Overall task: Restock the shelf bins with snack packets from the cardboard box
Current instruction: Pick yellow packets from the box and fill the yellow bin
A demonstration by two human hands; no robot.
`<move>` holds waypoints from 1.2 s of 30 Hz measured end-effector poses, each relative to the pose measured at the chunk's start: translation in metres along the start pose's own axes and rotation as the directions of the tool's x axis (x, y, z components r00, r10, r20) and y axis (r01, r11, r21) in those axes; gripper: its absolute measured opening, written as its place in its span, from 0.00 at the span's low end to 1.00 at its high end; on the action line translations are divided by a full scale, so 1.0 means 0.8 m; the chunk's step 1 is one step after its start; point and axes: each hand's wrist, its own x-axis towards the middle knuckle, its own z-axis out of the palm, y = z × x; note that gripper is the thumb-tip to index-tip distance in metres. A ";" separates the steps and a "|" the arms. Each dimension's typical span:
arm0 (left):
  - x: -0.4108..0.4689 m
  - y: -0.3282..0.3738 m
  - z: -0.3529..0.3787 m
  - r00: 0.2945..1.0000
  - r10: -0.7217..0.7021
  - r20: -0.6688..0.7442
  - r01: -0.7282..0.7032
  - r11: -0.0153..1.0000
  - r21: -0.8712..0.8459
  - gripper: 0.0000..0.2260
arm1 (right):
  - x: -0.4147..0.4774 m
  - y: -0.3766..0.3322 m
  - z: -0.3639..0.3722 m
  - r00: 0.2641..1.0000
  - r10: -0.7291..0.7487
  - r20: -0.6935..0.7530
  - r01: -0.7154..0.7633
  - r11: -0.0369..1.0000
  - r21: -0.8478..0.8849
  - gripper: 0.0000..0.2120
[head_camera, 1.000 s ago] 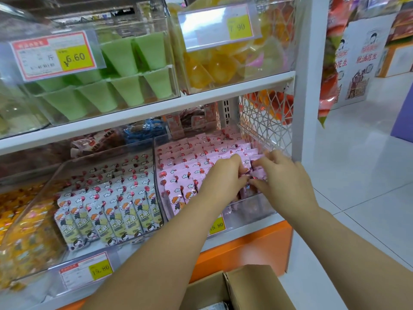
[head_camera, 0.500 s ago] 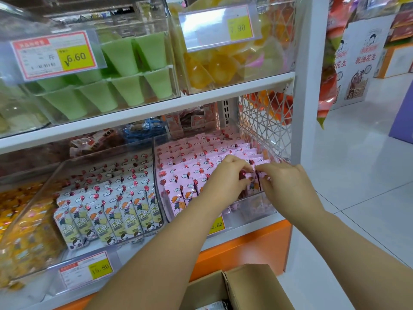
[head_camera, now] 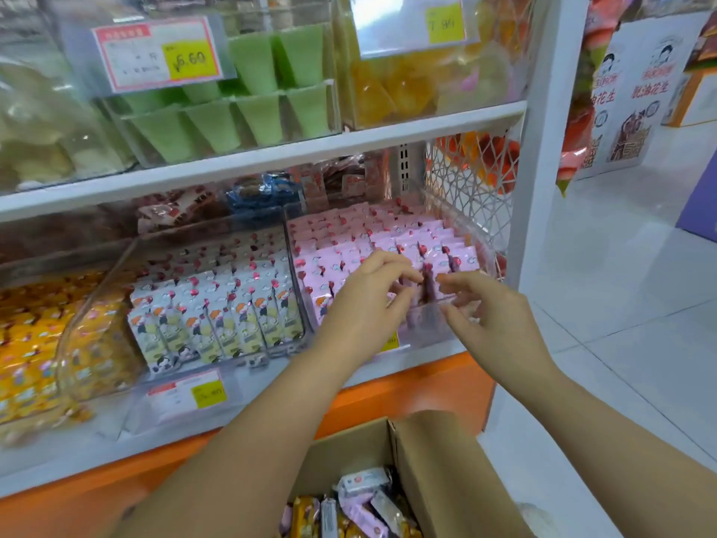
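Head view: clear bin [head_camera: 425,330] full of pink packets [head_camera: 388,236]

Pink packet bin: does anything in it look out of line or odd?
The pink packets sit in neat rows, except one packet at the front right, between the left hand and right hand: it seems turned edge-on, unlike its neighbours.

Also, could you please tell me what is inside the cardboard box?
The cardboard box holds loose snack packets, pink, white and orange-yellow, jumbled together. The left forearm and the picture's lower edge cover the rest, so its fill cannot be told.
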 end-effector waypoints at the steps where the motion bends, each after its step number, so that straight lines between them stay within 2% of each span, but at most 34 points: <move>1: -0.019 0.001 -0.006 0.998 0.016 -0.056 -0.017 1.000 -0.024 0.08 | -0.007 -0.007 0.007 1.000 -0.006 0.014 0.006 0.999 0.035 0.13; 3: -0.065 -0.001 -0.018 0.992 0.003 -0.127 -0.007 0.999 -0.038 0.08 | -0.027 -0.019 0.026 0.998 -0.007 0.063 0.000 0.995 0.103 0.12; 5: -0.116 -0.012 -0.025 0.989 -0.059 -0.135 0.054 0.998 -0.040 0.08 | -0.052 -0.028 0.050 0.990 0.007 0.142 -0.028 0.989 0.143 0.11; 8: -0.197 -0.048 -0.028 0.969 -0.242 -0.058 0.241 0.970 -0.014 0.09 | -0.099 -0.033 0.094 0.958 0.039 0.284 -0.086 0.984 0.153 0.11; 10: -0.250 -0.078 -0.031 0.924 -0.382 -0.025 0.383 0.924 0.014 0.11 | -0.134 -0.030 0.122 0.916 0.101 0.388 -0.158 0.980 0.118 0.12; 12: -0.298 -0.109 -0.035 0.851 -0.524 -0.021 0.524 0.851 0.023 0.11 | -0.167 -0.023 0.147 0.832 0.191 0.521 -0.234 0.972 0.017 0.15; 14: -0.336 -0.140 -0.040 0.763 -0.643 -0.062 0.646 0.763 0.028 0.09 | -0.194 -0.013 0.170 0.709 0.255 0.657 -0.246 0.963 -0.108 0.20; 17: -0.375 -0.179 -0.044 0.618 -0.775 -0.130 0.784 0.620 0.031 0.09 | -0.215 0.007 0.197 0.526 0.318 0.788 -0.194 0.948 -0.253 0.26; 20: -0.409 -0.212 -0.037 0.474 -0.879 -0.051 0.878 0.466 0.110 0.11 | -0.223 0.033 0.219 0.369 0.418 0.830 -0.082 0.904 -0.419 0.33; 22: -0.428 -0.223 -0.031 0.414 -0.910 0.002 0.883 0.403 0.241 0.13 | -0.228 0.049 0.231 0.287 0.487 0.825 0.056 0.851 -0.522 0.35; 25: -0.439 -0.225 -0.025 0.405 -0.915 0.004 0.851 0.378 0.365 0.14 | -0.242 0.069 0.245 0.218 0.555 0.803 0.114 0.802 -0.586 0.38; 29: -0.441 -0.236 -0.029 0.394 -0.919 0.025 0.857 0.377 0.350 0.16 | -0.249 0.074 0.250 0.195 0.555 0.808 0.212 0.781 -0.588 0.24; 32: -0.442 -0.248 -0.040 0.336 -0.932 0.132 0.835 0.360 0.416 0.17 | -0.245 0.068 0.249 0.153 0.547 0.823 0.240 0.787 -0.568 0.10; 33: -0.442 -0.250 -0.043 0.320 -0.934 0.160 0.825 0.358 0.438 0.17 | -0.244 0.062 0.247 0.119 0.547 0.829 0.232 0.796 -0.559 0.06; 35: -0.442 -0.251 -0.045 0.311 -0.928 0.205 0.782 0.372 0.499 0.16 | -0.241 0.051 0.245 0.073 0.515 0.854 0.195 0.832 -0.519 0.08; 36: -0.443 -0.251 -0.043 0.317 -0.922 0.224 0.750 0.388 0.536 0.17 | -0.238 0.044 0.245 0.078 0.483 0.872 0.165 0.856 -0.489 0.08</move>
